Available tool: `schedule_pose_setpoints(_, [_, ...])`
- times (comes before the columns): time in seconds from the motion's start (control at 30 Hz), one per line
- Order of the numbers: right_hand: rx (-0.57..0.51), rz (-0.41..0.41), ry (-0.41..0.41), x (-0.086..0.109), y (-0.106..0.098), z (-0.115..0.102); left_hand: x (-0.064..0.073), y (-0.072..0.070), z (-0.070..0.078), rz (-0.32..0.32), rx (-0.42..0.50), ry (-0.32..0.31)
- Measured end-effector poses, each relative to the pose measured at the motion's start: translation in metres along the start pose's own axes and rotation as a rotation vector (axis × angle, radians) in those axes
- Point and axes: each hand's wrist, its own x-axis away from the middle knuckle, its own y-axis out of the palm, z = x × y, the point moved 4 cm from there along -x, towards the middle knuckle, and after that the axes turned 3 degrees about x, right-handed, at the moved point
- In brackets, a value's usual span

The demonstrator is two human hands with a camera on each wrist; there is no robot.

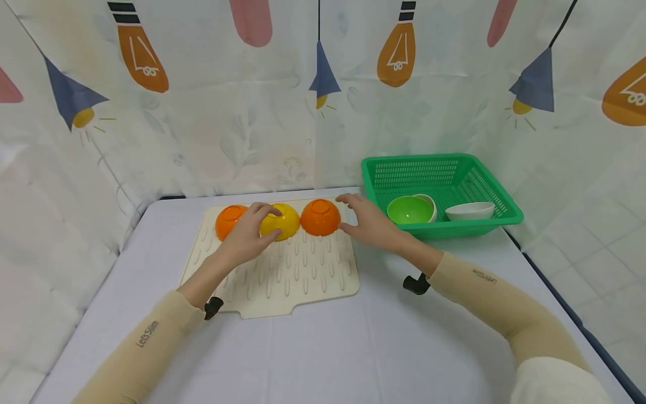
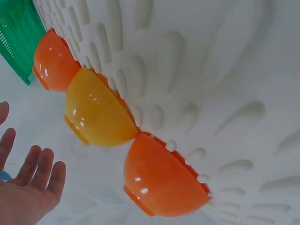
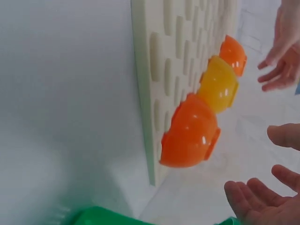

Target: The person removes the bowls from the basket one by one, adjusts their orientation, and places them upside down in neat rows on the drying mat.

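In the head view, three upturned bowls stand in a row along the far side of a cream ridged board (image 1: 290, 303) on the white surface (image 1: 323, 359): the left orange bowl (image 1: 229, 219), the yellow bowl (image 1: 285, 221) and the right orange bowl (image 1: 320, 219). The left hand (image 1: 249, 233) is over the row, hiding part of the left orange bowl and the yellow one; the right hand (image 1: 372, 221) is just beside the right orange bowl. The hands are well apart. Near the right hand, a green basket (image 1: 464, 227) contains a green bowl (image 1: 410, 210) and two white bowls (image 1: 470, 211).

In the left wrist view, the left hand's fingers are loosely extended, clear of the bowls, which sit rim-down on the board.

In the right wrist view, the right hand is empty, its thumb and fingers spread, near the right orange bowl without touching it.
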Motion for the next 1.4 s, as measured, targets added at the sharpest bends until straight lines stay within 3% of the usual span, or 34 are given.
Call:
schedule_pose_setpoints(0.4, [-0.034, 0.154, 0.019, 0.013, -0.04, 0.018, 0.047, -0.036, -0.038, 0.144, 0.114, -0.101])
schedule_pose_setpoints(0.67, [-0.077, 0.185, 0.078, 0.023, -0.071, 0.04, 0.079, -0.062, -0.075, 0.208, 0.136, -0.344])
schedule_pose_setpoints(0.83, [-0.102, 0.181, 0.151, 0.026, -0.084, 0.058, 0.09, -0.068, -0.097, 0.149, 0.183, -0.537])
schedule_pose_setpoints(0.97, [-0.098, 0.171, 0.204, 0.028, -0.093, 0.072, 0.096, -0.071, -0.112, 0.063, 0.243, -0.65])
schedule_pose_setpoints(1.17, [-0.074, 0.149, 0.269, 0.032, -0.107, 0.084, 0.101, -0.075, -0.128, -0.027, 0.274, -0.721])
schedule_pose_setpoints(1.4, [-0.069, 0.077, 0.363, 0.035, -0.119, 0.102, 0.101, -0.075, -0.145, -0.089, 0.287, -0.742])
